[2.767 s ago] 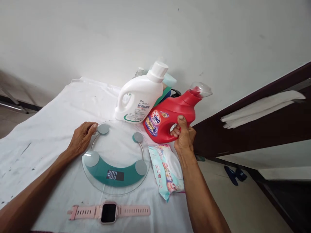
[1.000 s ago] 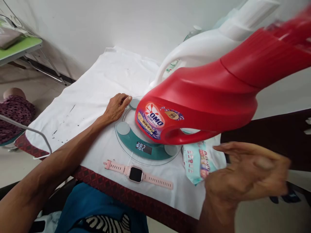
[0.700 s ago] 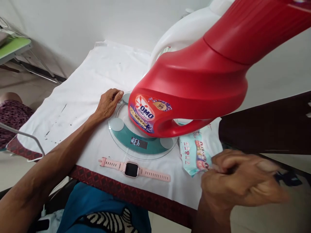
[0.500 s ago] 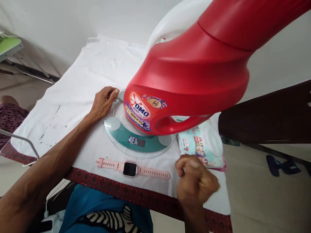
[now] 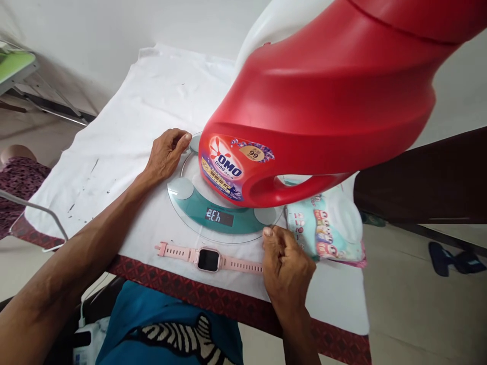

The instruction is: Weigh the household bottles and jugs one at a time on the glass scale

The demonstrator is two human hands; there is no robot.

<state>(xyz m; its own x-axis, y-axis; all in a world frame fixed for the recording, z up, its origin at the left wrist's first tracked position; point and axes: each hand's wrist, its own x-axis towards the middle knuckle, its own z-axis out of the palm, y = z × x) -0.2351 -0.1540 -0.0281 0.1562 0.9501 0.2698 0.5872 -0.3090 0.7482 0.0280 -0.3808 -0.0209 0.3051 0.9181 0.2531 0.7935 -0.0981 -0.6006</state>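
Note:
A large red OMO detergent bottle point(image 5: 304, 111) stands on a round glass scale point(image 5: 224, 227) with a teal band and a lit display. My left hand point(image 5: 166, 154) holds the scale's far left rim, thumb on top and fingers curled. At the near right rim, my right hand point(image 5: 286, 263) has its thumb at the glass edge and its fingers curled in; their tips are partly hidden. A pink smartwatch point(image 5: 208, 260) lies flat in front of the scale, the end of its strap covered by my right hand.
A pack of wipes point(image 5: 323, 223) lies right of the scale. Behind the red bottle shows a white rounded object point(image 5: 262, 30). A white cloth point(image 5: 114, 132) covers the table. Blue slippers point(image 5: 454, 259) are on the floor at right; a person's patterned clothing point(image 5: 23, 187) shows at left.
My right hand has moved from a fist near the wipes up and left to the scale's near right rim. My left hand stays at its rim. The view has shifted slightly.

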